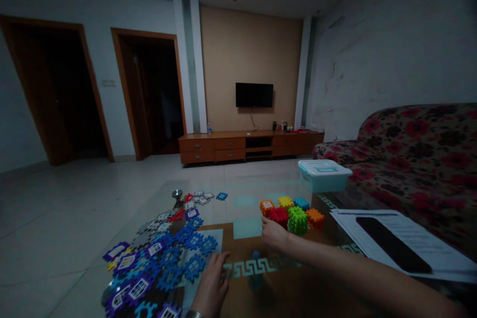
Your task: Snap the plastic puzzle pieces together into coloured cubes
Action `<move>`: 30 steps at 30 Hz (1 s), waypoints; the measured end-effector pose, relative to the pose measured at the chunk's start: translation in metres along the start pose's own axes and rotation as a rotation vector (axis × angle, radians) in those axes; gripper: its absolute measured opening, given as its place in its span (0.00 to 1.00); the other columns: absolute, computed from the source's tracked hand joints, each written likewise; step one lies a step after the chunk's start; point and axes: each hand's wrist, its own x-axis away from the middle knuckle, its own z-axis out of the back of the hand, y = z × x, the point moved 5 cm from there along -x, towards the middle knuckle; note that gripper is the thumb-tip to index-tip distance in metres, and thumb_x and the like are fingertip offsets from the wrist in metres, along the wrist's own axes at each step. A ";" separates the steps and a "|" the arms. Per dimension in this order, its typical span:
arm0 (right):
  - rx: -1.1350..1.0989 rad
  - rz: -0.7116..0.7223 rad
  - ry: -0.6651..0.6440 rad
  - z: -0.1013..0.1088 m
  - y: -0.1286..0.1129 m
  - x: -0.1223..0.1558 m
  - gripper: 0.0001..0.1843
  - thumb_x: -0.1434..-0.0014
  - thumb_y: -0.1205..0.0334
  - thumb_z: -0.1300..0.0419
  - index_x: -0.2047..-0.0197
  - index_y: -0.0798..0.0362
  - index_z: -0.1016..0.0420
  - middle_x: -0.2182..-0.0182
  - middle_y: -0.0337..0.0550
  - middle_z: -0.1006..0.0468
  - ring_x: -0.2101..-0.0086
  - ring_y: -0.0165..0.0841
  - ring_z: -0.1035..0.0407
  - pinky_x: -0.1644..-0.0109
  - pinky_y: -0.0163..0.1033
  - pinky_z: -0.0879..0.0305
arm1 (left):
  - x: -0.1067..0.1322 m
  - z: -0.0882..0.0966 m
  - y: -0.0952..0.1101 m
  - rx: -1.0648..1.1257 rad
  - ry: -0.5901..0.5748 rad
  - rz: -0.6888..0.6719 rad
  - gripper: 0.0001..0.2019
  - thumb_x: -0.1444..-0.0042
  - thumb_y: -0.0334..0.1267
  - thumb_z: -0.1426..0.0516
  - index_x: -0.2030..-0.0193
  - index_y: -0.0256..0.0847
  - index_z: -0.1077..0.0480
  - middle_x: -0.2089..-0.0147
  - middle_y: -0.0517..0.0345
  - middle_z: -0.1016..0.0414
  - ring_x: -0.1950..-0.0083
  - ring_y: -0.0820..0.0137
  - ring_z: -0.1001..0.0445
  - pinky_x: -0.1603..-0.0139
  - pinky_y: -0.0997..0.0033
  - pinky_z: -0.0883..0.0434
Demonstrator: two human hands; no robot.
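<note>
My right hand (273,234) is stretched out over the glass table, its fingers curled at the near left side of a red cube (278,217) made of interlocking toothed tiles. Part of the grip is hidden behind the hand. Close around are a green cube (297,220), an orange cube (315,218), a yellow cube (285,202), a blue cube (301,203) and an orange cube with a white window (267,206). My left hand (212,283) rests low at the table's near side, fingers slightly bent and apart, beside loose blue gear-edged tiles (194,266). Nothing shows in it.
Purple window tiles (138,288), grey tiles (158,222) and red tiles (176,216) spread across the left side. Papers (406,228) with a black phone-like slab (393,244) lie right. A lidded plastic box (324,175) stands at the back right, near the floral sofa (413,144).
</note>
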 end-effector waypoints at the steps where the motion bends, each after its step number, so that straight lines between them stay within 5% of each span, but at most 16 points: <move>1: 0.016 -0.012 -0.017 -0.001 0.002 0.001 0.11 0.55 0.73 0.37 0.80 0.46 0.24 0.80 0.37 0.22 0.72 0.36 0.30 0.46 0.48 0.43 | 0.000 0.000 0.000 0.004 -0.001 -0.004 0.24 0.49 0.25 0.52 0.44 0.42 0.34 0.49 0.52 0.29 0.50 0.70 0.27 0.46 0.72 0.31; 10: 0.077 -0.007 -0.034 0.002 -0.005 0.012 0.13 0.55 0.78 0.40 0.74 0.51 0.22 0.70 0.45 0.18 0.60 0.40 0.29 0.41 0.47 0.48 | 0.001 -0.003 0.003 -0.006 -0.010 0.027 0.25 0.50 0.24 0.52 0.44 0.41 0.35 0.47 0.50 0.30 0.51 0.68 0.28 0.46 0.68 0.32; 16: -0.046 -0.004 0.103 0.007 -0.063 -0.005 0.16 0.42 0.71 0.48 0.53 0.55 0.24 0.54 0.52 0.22 0.52 0.41 0.31 0.47 0.43 0.39 | 0.004 0.005 0.009 -0.192 -0.004 0.105 0.24 0.54 0.24 0.52 0.48 0.40 0.33 0.47 0.51 0.31 0.43 0.64 0.34 0.43 0.66 0.37; 21: -0.387 0.088 0.211 -0.006 -0.122 -0.038 0.27 0.42 0.71 0.48 0.39 0.49 0.36 0.37 0.47 0.36 0.39 0.39 0.43 0.37 0.43 0.48 | 0.015 0.034 -0.021 -0.332 0.155 0.285 0.22 0.51 0.27 0.51 0.49 0.43 0.32 0.42 0.47 0.33 0.37 0.54 0.39 0.41 0.52 0.40; 25: -0.436 -0.010 0.155 -0.019 -0.134 -0.044 0.24 0.40 0.71 0.51 0.42 0.50 0.31 0.39 0.48 0.33 0.40 0.43 0.42 0.37 0.49 0.47 | 0.022 0.045 -0.041 -0.290 0.170 0.297 0.19 0.49 0.32 0.49 0.51 0.50 0.31 0.39 0.48 0.33 0.33 0.50 0.45 0.37 0.39 0.49; 30: -0.284 -0.202 0.046 -0.020 -0.111 -0.014 0.19 0.44 0.73 0.49 0.55 0.50 0.23 0.52 0.51 0.24 0.50 0.47 0.33 0.48 0.50 0.38 | 0.015 0.020 -0.024 -0.270 0.100 0.240 0.20 0.48 0.31 0.51 0.53 0.53 0.28 0.40 0.53 0.30 0.32 0.52 0.44 0.34 0.38 0.55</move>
